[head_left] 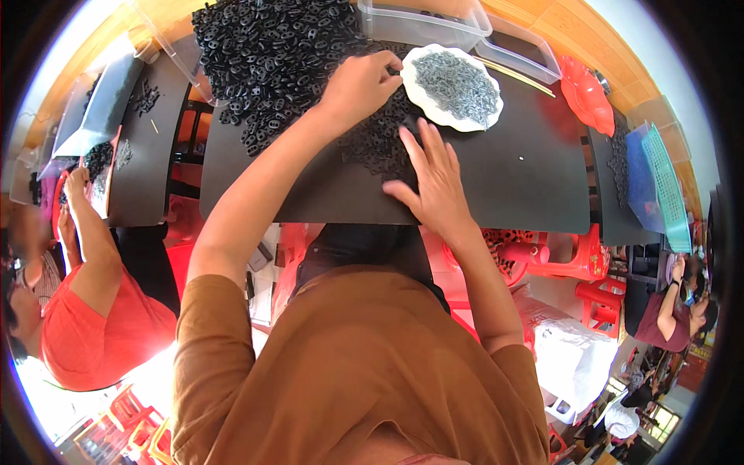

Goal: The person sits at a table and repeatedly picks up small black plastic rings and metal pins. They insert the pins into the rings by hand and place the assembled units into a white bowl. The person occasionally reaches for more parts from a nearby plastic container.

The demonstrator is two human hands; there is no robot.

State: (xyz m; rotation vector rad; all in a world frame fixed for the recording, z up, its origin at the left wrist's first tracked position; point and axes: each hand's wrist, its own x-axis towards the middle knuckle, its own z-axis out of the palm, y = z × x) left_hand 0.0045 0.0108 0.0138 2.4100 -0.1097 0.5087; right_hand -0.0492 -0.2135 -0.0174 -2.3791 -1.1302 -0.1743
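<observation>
My left hand [363, 87] is at the left rim of a white scalloped plate [409, 77], its fingers curled together. Whatever they hold, if anything, cannot be made out. A heap of small grey, slender pieces [453, 87] fills the plate. My right hand [435, 174] hovers or rests just below the plate, fingers spread and slightly blurred, with nothing visible in it. Thin, flat black pieces [376, 151] lie scattered on the dark table [527, 182] between my hands. Beyond my left forearm rises a big pile of black oval pieces with holes [267, 62].
Clear plastic bins [426, 27] stand at the back, with yellowish sticks [515, 76] nearby. A red scalloped dish [587, 94] sits at the right edge. Another person in a red top [101, 325] works at the left table. A blue bin [645, 174] and teal basket [668, 186] are far right.
</observation>
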